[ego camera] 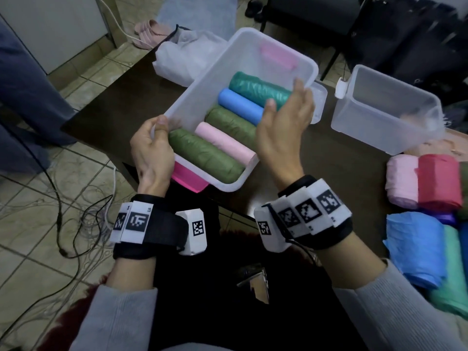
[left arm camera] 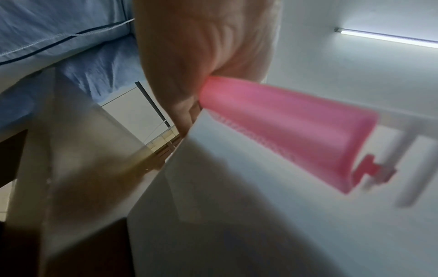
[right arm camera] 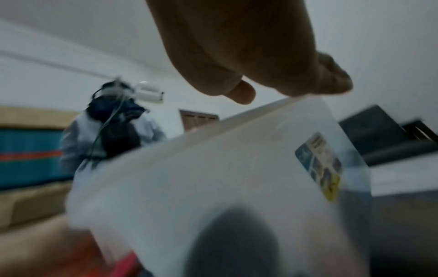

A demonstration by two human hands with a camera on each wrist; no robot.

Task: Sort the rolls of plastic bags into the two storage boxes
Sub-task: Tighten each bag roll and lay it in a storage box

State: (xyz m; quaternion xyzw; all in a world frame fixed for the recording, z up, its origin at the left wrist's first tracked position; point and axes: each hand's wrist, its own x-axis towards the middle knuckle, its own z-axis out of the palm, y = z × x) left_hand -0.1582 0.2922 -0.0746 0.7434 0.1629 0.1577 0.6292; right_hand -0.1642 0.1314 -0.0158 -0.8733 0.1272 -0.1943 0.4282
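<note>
A translucent storage box [ego camera: 253, 54] with pink handles is held tilted above the dark table. Inside lie a teal roll [ego camera: 258, 88], a blue roll [ego camera: 240, 103], two olive rolls [ego camera: 205, 153] and a pink roll [ego camera: 225, 141], side by side. My left hand [ego camera: 154, 148] grips the box's near left corner, close to the pink handle [left arm camera: 284, 127]. My right hand [ego camera: 283, 122] holds the right rim, thumb inside and fingers over the edge [right arm camera: 331, 88]. The second box [ego camera: 385, 107] stands empty at the right. Loose pink [ego camera: 401, 181], red [ego camera: 439, 181], blue [ego camera: 415, 252] and green [ego camera: 453, 274] rolls lie at the right edge.
A white plastic bag [ego camera: 182, 54] lies on the table behind the held box. A black chair [ego camera: 316, 19] stands beyond. Cables [ego camera: 58, 211] trail over the tiled floor at the left. Another person [right arm camera: 111, 131] shows in the right wrist view.
</note>
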